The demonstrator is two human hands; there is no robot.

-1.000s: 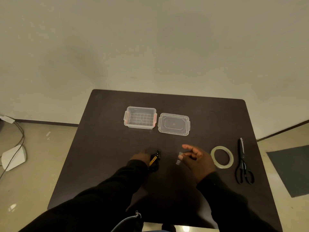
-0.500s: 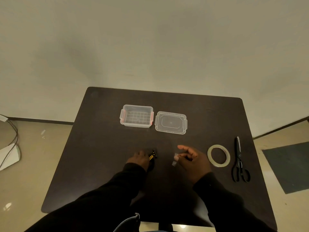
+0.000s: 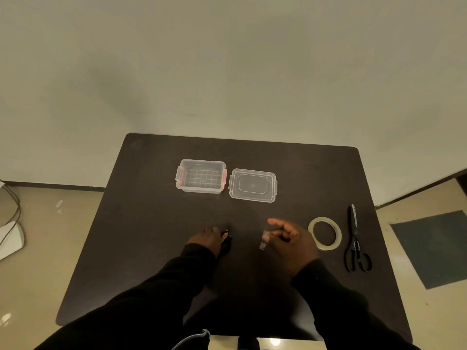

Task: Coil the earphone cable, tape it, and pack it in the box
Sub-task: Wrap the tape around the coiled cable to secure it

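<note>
The coiled cable (image 3: 225, 240) is gripped on the table (image 3: 151, 223) under the left hand (image 3: 207, 239). A cut strip of tape (image 3: 264, 239) is pinched at the right hand's (image 3: 290, 242) fingertips. The strip should be kept taut and wrapped around the bundle just beyond the holding fingers, sticky side inward.

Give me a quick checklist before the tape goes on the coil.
1. Coil held: left hand grips the dark earphone coil on the table. Ok.
2. Tape piece ready: right hand pinches a short clear strip. Ok.
3. Strip on the coil: strip and coil are apart. Not ok.
4. Coil tidy, no loose end: too dark and hidden by the hand. Cannot tell.
5. Box open, nothing seen inside; lid off beside it. Ok.
6. Tape roll and scissors lie to the right, clear of the hands. Ok.
</note>
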